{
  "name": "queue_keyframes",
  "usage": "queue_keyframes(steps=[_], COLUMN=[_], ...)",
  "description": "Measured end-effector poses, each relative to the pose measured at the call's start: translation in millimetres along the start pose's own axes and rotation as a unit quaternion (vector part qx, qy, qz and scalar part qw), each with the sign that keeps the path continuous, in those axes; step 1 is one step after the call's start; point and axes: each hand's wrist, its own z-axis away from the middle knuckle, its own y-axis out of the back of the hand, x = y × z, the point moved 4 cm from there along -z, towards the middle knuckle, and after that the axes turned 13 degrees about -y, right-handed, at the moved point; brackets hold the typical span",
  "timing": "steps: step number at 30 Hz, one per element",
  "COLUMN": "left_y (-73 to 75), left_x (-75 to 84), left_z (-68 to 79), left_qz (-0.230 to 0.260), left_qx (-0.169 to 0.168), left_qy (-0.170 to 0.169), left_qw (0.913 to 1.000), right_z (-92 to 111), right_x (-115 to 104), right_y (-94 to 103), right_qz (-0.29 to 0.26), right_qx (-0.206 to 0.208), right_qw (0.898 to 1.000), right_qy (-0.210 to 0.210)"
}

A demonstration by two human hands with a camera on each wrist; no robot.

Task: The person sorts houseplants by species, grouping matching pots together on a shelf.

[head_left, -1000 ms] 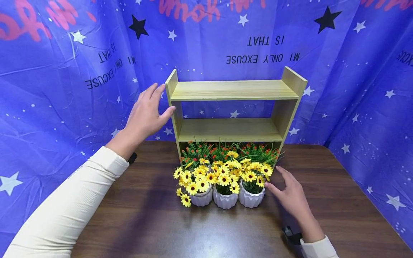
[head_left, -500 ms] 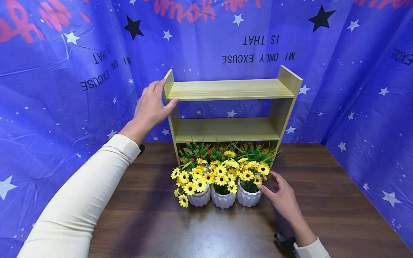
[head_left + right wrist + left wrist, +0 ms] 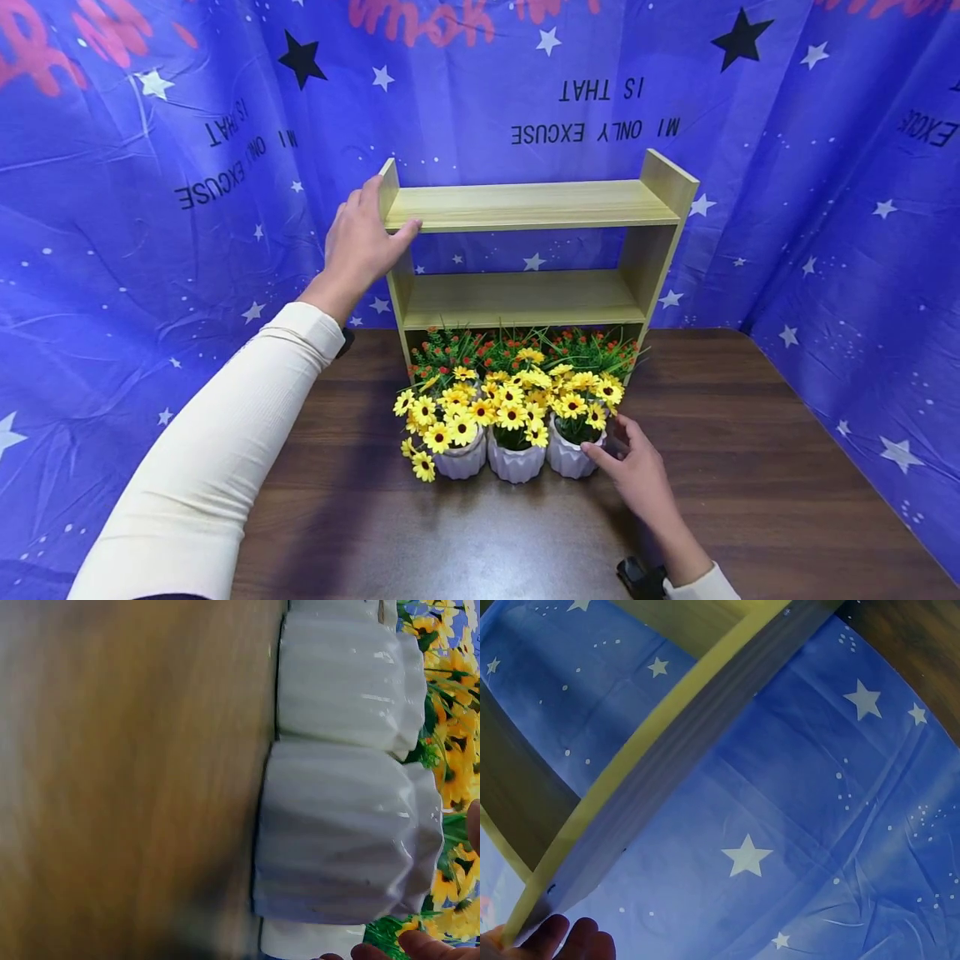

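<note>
In the head view my left hand (image 3: 363, 243) grips the upper left side of a light wooden shelf (image 3: 525, 215), thumb at the top board's front edge. The left wrist view shows its fingers (image 3: 585, 941) curled beside the side panel's end. My right hand (image 3: 639, 473) is spread beside the rightmost white fluted flowerpot (image 3: 572, 454), which holds yellow artificial daisies (image 3: 573, 405). The thumb is at the pot's rim; whether it touches is unclear. In the right wrist view the fingers (image 3: 424, 945) lie near the pot (image 3: 337, 832), not closed round it.
Two more white pots of yellow daisies, a middle pot (image 3: 517, 462) and a left pot (image 3: 461, 460), stand in the same row. Behind them, red-flowered green plants (image 3: 513, 350) sit before the shelf's lowest opening. A blue star-printed curtain (image 3: 225, 250) surrounds the brown table (image 3: 750, 467).
My left hand moves right from beside the shelf to take hold of its upper left side. My right hand moves left, close up to the rightmost daisy pot. The pots stay in place.
</note>
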Motion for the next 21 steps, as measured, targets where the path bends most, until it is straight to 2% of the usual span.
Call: queue_keyframes(steps=[8,15,21], left_y=[-6.4,-8.8,-11.4], left_x=[-0.4,-1.3,-2.7], left_z=[-3.7,-3.6,-2.8], left_qz=[0.008,0.013,0.011], left_qx=[0.008,0.013,0.005], left_qy=[0.043,0.052,0.061], left_qw=[0.9990,0.9985,0.9981], right_z=[2.7,3.4,4.7], right_x=[1.0,2.8,3.2], right_y=[-12.9,-18.7,-26.5], right_qz=[-0.042,-0.035,-0.063], right_qx=[-0.012,0.003,0.015], right_qw=[0.999,0.999,0.998], right_qy=[-0.009,-0.017,-0.021])
